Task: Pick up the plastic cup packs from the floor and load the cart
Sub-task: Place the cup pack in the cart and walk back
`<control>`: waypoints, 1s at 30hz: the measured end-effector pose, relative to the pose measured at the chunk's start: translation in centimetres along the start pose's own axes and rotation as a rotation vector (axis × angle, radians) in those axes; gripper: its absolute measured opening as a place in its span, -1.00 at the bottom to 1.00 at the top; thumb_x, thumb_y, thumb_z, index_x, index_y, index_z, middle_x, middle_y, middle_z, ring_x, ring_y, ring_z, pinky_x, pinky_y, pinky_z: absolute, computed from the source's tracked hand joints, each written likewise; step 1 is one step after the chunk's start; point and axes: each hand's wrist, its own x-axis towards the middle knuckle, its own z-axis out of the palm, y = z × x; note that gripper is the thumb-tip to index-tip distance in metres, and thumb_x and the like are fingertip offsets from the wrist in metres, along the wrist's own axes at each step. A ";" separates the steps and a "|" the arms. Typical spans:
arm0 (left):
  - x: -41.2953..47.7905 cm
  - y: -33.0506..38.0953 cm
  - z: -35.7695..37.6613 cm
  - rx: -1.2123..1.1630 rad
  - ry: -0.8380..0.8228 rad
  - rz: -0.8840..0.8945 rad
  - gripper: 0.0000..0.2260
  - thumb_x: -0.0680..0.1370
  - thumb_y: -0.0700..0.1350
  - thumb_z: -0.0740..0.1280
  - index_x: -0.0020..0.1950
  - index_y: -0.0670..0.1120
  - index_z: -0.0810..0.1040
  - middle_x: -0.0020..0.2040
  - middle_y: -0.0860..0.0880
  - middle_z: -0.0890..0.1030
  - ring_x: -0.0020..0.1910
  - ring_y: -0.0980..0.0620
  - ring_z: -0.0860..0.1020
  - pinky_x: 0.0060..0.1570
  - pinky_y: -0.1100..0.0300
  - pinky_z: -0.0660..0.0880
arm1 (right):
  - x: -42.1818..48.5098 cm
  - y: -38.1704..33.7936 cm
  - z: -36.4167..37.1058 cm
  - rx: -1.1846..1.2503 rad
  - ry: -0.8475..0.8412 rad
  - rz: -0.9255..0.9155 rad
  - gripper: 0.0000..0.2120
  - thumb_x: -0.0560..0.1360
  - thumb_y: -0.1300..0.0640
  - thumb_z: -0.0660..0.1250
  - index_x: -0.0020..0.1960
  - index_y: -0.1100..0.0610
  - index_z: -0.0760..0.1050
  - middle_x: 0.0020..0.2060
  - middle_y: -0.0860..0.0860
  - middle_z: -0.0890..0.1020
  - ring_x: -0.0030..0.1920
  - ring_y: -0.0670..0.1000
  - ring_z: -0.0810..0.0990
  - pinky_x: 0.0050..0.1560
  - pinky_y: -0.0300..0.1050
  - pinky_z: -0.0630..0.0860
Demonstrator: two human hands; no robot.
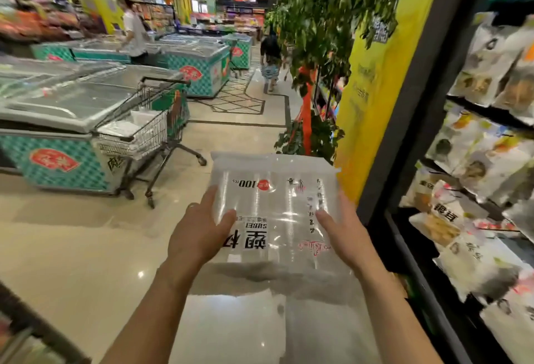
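- the cup pack (277, 204) is held up in the air in front of the person, over the shiny floor (72, 248), with its print upside down.
- the left hand (199, 233) grips its left edge, thumb on top and fingers along the side.
- the right hand (344, 236) grips the right edge in the same way.
- the cart (144, 126) stands well apart to the left, just beside a freezer (57, 109), with white packs inside.
- a shelf of bagged goods (476, 161) is at the right.
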 end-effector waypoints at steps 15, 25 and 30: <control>31.1 -12.3 1.8 0.004 0.079 -0.171 -0.41 0.55 0.22 0.20 0.54 0.17 0.09 0.35 -0.16 0.45 0.29 -0.15 0.44 0.13 0.04 0.39 | 30.9 -1.8 20.2 0.081 -0.149 0.017 -0.30 0.37 -0.32 0.25 0.47 -0.17 0.21 0.34 -0.15 0.47 0.33 -0.03 0.46 0.34 0.15 0.41; 54.1 -20.2 -1.2 0.023 0.140 -0.177 -0.38 0.54 0.19 0.20 0.55 0.19 0.01 0.36 -0.07 0.46 0.31 -0.11 0.42 0.13 0.02 0.42 | 53.4 -6.3 34.5 0.105 -0.195 -0.042 -0.28 0.54 -0.12 0.31 0.57 -0.01 0.06 0.51 -0.12 0.22 0.50 -0.03 0.21 0.38 -0.13 0.18; 65.5 -23.2 -0.5 0.052 0.174 -0.199 -0.43 0.56 0.14 0.19 0.52 0.20 0.03 0.21 -0.18 0.53 0.21 -0.20 0.48 0.09 0.00 0.43 | 65.5 -6.1 41.7 0.098 -0.228 -0.077 -0.29 0.49 -0.23 0.31 0.54 -0.10 0.12 0.49 -0.19 0.26 0.46 -0.08 0.28 0.39 -0.08 0.25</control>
